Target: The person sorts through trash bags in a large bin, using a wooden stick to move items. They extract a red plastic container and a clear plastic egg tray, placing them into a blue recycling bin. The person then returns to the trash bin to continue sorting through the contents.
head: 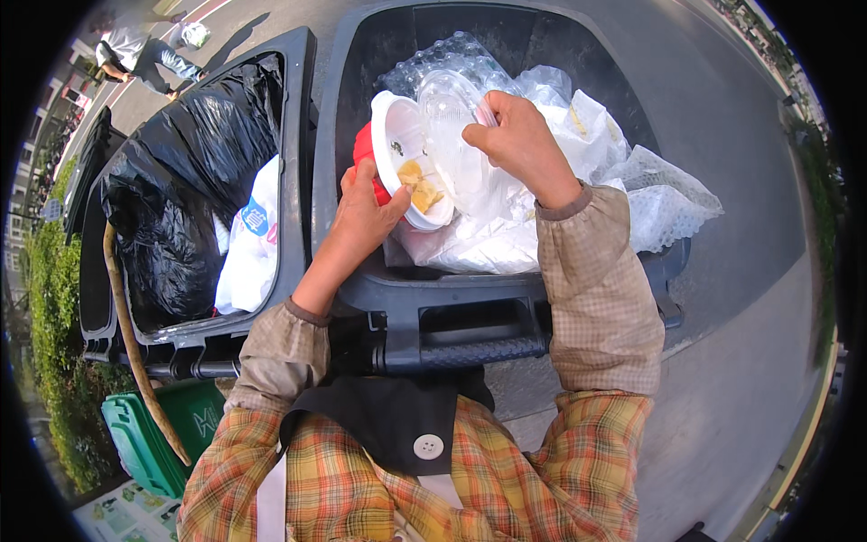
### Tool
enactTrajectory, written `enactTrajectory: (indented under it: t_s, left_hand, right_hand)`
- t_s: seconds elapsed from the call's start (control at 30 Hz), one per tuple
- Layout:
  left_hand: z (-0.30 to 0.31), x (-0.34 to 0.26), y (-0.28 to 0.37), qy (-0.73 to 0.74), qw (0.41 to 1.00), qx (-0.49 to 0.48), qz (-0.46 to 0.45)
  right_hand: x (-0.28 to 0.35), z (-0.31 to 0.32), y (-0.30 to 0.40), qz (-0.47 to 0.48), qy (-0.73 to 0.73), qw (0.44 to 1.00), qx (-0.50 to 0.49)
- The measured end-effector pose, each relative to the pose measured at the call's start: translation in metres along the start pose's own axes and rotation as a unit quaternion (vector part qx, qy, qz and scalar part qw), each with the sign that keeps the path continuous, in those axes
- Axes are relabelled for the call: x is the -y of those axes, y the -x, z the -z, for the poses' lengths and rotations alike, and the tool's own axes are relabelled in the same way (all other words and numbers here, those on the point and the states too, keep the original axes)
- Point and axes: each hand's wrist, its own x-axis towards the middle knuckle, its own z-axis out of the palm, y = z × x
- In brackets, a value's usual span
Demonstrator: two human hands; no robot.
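Note:
My left hand grips the rim of a red-and-white plastic food container, which is tilted so that its inside shows. Yellowish food scraps and a few dark bits cling to its white inner wall. With thumb and fingers, my right hand holds a clear plastic lid beside the container's mouth; whether the two still touch I cannot tell. Both are above a dark grey wheeled bin. Inside it are white plastic bags, clear bubbled plastic packaging and a translucent dotted sheet hanging over the right rim.
Left of it stands a second bin, lined with a black bag and holding a white printed bag. A wooden stick leans there, near a green bin. A person walks on the pavement beyond.

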Motion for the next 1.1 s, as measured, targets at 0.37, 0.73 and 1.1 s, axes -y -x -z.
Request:
enactTrajectory:
  t_s: [0.37,0.73,1.1]
  left_hand:
    - [-0.007,0.008,-0.01,0.137,0.986,-0.041,0.08]
    - [0.024,-0.026,0.01,-0.094,0.941,-0.221,-0.238]
    - [0.049,-0.027,0.009,-0.106,0.913,-0.25,-0.306]
  right_hand:
    - [-0.018,0.034,-0.014,0.046,-0.077,0.959,-0.267]
    - [-0.019,0.043,-0.015,0.053,-0.115,0.934,-0.333]
    - [-0.014,0.042,-0.013,0.074,-0.15,0.929,-0.33]
